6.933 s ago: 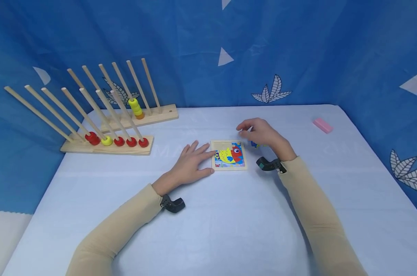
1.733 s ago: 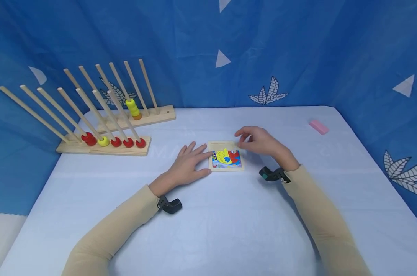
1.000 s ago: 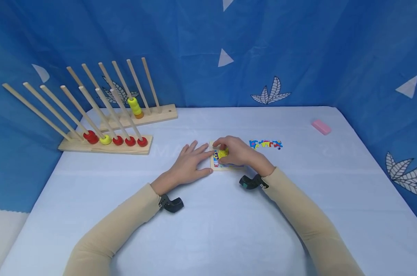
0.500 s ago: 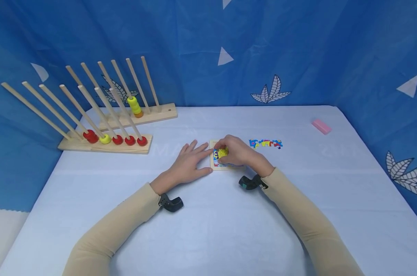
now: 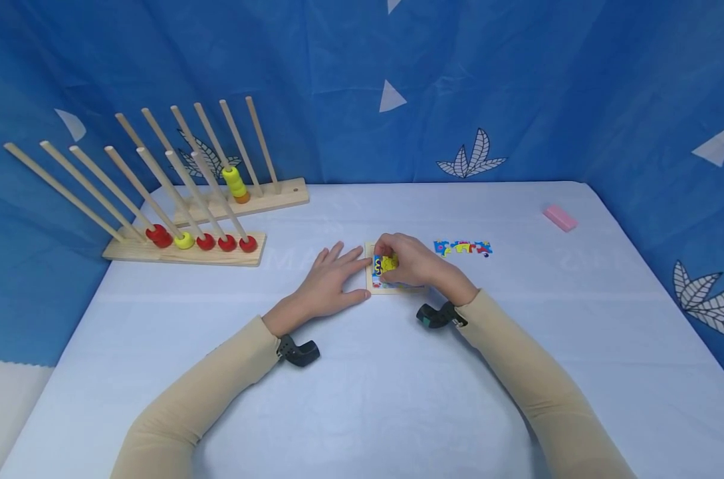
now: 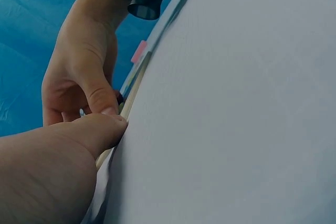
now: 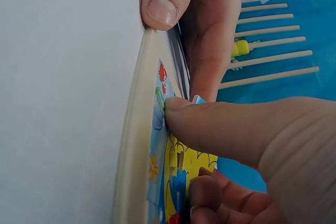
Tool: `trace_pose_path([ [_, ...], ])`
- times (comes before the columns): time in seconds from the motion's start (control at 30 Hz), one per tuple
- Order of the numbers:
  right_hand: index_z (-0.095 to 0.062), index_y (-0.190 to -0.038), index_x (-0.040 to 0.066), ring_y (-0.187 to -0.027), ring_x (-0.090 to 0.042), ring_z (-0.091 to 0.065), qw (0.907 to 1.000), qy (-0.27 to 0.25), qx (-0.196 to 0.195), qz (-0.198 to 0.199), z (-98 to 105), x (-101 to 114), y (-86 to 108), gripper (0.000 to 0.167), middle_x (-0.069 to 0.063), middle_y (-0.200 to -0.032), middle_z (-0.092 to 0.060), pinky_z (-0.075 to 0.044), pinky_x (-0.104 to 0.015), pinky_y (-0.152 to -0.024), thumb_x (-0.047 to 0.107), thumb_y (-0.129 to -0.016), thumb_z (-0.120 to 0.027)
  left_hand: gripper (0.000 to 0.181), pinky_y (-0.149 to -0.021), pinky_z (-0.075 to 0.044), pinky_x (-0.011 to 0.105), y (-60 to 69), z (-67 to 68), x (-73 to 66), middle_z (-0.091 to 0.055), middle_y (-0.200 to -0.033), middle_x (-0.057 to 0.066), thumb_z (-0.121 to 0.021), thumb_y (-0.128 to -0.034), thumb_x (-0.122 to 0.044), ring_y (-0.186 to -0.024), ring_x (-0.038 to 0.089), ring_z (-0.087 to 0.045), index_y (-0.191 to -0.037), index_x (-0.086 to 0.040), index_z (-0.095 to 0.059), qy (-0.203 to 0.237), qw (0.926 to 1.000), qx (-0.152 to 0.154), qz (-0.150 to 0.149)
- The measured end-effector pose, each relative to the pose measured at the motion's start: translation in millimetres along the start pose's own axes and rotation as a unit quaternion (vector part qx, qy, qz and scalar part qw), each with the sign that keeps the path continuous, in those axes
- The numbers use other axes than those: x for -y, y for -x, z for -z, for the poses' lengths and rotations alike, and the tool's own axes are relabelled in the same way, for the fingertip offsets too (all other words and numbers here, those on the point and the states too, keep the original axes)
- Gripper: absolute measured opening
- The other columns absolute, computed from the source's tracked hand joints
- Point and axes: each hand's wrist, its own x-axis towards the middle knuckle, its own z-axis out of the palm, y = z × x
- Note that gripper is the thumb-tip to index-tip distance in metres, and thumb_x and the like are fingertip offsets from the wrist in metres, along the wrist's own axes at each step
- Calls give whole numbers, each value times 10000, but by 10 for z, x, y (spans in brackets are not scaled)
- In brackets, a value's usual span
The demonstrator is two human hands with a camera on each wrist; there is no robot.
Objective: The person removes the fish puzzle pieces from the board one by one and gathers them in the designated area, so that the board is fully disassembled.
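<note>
Pinching yellow puzzle piece [image 5: 388,264] in your right grip [image 5: 415,261], over wooden frame [image 5: 391,291]. Your left grip's [image 5: 328,286] all loose, fingers spread, thumb on frame's near corner. More pieces [image 5: 462,248] on counter [image 5: 362,399] nearby.

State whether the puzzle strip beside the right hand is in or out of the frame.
Out: the head view shows the puzzle strip on the table, right of the frame.

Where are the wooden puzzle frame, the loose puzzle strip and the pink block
Wooden puzzle frame [image 7: 134,142]: right wrist view, on its bare wooden rim.
Loose puzzle strip [image 5: 462,247]: head view, on its yellow middle.
Pink block [image 5: 560,217]: head view, middle of its top.
</note>
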Motion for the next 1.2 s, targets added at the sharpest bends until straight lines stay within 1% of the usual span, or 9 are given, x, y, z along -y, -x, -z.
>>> trace_pose_path([
  [0.23, -600, -1093, 116, -1033, -255, -573, 9997, -180, -47, 130, -23, -31, 4, 354, -88, -1108, -654, -518, -407, -981, 79, -826, -830, 666, -1237, -121, 687, -3, 2, 5, -357, -1653, 138, -640, -953, -448, -1564, 468, -177, -1528, -148, -487, -6, 10000, 51, 26],
  [0.33, -615, -1046, 123, -964, -234, -566, 9993, -294, -26, 247, -33, -63, 6, 288, -73, -1048, -663, -510, -370, -897, 67, -841, -810, 668, -1238, -121, 687, -8, 7, 4, -358, -1654, 130, -643, -951, -450, -1566, 462, -176, -1529, -153, -487, 0, 10000, 56, 35],
  [0.47, -665, -1022, 133, -852, -203, -530, 9983, -407, -26, 410, -39, -110, 9, 194, -41, -969, -671, -451, -326, -786, 77, -875, -779, 673, -1238, -123, 687, -8, 12, 0, -361, -1653, 127, -648, -947, -451, -1567, 459, -177, -1528, -153, -488, -20, 10000, 44, 28],
  [0.6, -698, -1028, 127, -782, -184, -509, 9970, -547, -50, 545, -42, -147, 5, 122, -27, -926, -665, -424, -302, -734, 109, -915, -739, 673, -1240, -119, 684, -4, 15, -3, -357, -1654, 126, -646, -950, -446, -1569, 456, -171, -1532, -151, -482, -6, 10000, 60, 39],
  [0.73, -719, -1036, 118, -763, -177, -507, 9957, -754, -78, 537, -48, -181, -14, 85, -27, -909, -667, -413, -283, -706, 146, -960, -694, 671, -1240, -119, 684, -1, 7, 4, -356, -1655, 127, -646, -951, -442, -1568, 458, -172, -1528, -140, -486, -2, 10000, 63, 45],
  [0.87, -725, -1054, 92, -781, -172, -522, 9941, -988, -129, 435, -31, -189, -19, 109, -47, -936, -685, -431, -270, -717, 147, -968, -684, 674, -1241, -122, 681, -2, -5, 16, -359, -1654, 123, -644, -948, -451, -1569, 454, -175, -1525, -139, -490, -6, 10000, 62, 49],
  [0.97, -723, -1076, 72, -778, -177, -544, 9923, -1203, -178, 241, 39, -198, 24, 139, -68, -950, -688, -457, -269, -722, 145, -965, -682, 672, -1236, -131, 686, -4, -7, 18, -365, -1651, 126, -647, -944, -455, -1566, 459, -182, -1523, -150, -495, 13, 10000, 48, 26],
  [1.1, -714, -1154, 56, -777, -216, -595, 9881, -1473, -423, -162, 228, -300, 186, 208, -111, -981, -694, -530, -271, -717, 148, -973, -667, 669, -1232, -137, 692, -5, -8, 13, -367, -1650, 130, -646, -941, -454, -1564, 463, -184, -1522, -158, -497, 14, 10000, 42, 17],
  [1.2, -700, -1213, 38, -786, -226, -618, 9855, -1492, -677, -444, 366, -484, 363, 262, -134, -999, -693, -573, -256, -705, 122, -966, -666, 671, -1235, -134, 688, 3, -8, 8, -366, -1650, 129, -646, -937, -449, -1566, 461, -184, -1522, -156, -497, -7, 10000, 31, 56],
])
